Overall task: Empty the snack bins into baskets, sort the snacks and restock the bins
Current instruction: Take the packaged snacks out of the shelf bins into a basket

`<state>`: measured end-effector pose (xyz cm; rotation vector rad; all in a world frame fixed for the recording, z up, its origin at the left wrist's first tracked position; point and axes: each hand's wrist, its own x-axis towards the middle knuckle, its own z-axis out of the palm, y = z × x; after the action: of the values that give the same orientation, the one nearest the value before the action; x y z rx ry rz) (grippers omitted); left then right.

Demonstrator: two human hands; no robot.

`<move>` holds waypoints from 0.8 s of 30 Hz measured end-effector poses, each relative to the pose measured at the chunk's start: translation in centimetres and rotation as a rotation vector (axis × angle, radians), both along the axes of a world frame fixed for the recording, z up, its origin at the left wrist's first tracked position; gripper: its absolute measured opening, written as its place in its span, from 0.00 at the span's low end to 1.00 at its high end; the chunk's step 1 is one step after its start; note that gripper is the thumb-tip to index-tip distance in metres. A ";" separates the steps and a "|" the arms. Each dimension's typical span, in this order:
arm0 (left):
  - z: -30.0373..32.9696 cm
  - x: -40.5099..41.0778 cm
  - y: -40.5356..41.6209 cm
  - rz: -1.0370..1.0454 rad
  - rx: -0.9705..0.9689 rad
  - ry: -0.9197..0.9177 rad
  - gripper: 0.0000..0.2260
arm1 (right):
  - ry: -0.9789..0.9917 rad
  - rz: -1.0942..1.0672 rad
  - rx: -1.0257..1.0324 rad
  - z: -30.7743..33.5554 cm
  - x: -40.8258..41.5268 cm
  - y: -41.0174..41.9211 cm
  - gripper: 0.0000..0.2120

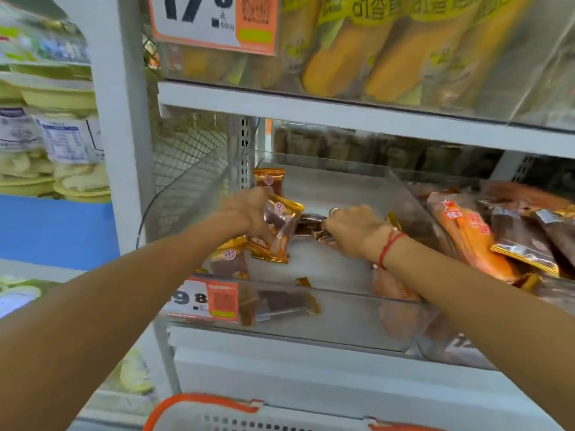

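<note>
A clear plastic bin (342, 306) sits on the middle shelf, holding a few gold-edged brown snack packets. My left hand (245, 213) is inside it, shut on a bunch of these packets (280, 225). My right hand (351, 231), with a ring and a red string at the wrist, is closed on dark brown packets (311, 222) near the bin's middle. One packet (269, 180) stands upright at the back, another (230, 259) lies at the front left, and one more (280, 303) shows through the front wall. A white basket with an orange rim (199, 405) is below.
The neighbouring bin to the right holds orange and brown packets (485, 231). The shelf above carries yellow corn packs (357, 48) and a price tag (211, 20). Another price tag (205, 300) hangs on the bin's front. Tubs of pale snacks (46, 144) fill the left rack.
</note>
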<state>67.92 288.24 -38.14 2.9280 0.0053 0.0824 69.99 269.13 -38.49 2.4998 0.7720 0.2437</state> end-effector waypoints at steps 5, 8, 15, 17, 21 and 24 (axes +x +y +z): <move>1.1 -5.0 -1.3 -0.036 0.071 -0.211 0.23 | -0.032 0.093 0.204 1.0 -4.4 -1.8 0.15; 2.2 -7.7 -1.4 -0.041 0.075 -0.348 0.22 | -0.003 0.096 0.332 2.4 -7.2 -3.2 0.17; 5.7 -16.3 -2.0 -0.108 -0.165 -0.652 0.19 | -0.136 0.263 0.691 6.3 -14.5 -7.3 0.21; 6.3 -19.6 -2.2 -0.122 -0.247 -0.671 0.18 | -0.152 0.310 0.800 6.5 -17.4 -8.4 0.20; 5.3 -25.2 -2.0 -0.104 -0.449 -0.483 0.17 | 0.023 0.410 1.030 4.5 -22.9 -9.8 0.19; 1.9 -27.2 -1.9 -0.100 -0.448 -0.322 0.18 | 0.258 0.354 1.057 1.4 -25.0 -10.3 0.18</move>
<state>40.68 286.32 -36.26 2.4331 -0.1523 0.4708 44.99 258.78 -37.07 3.3863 1.4851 0.5797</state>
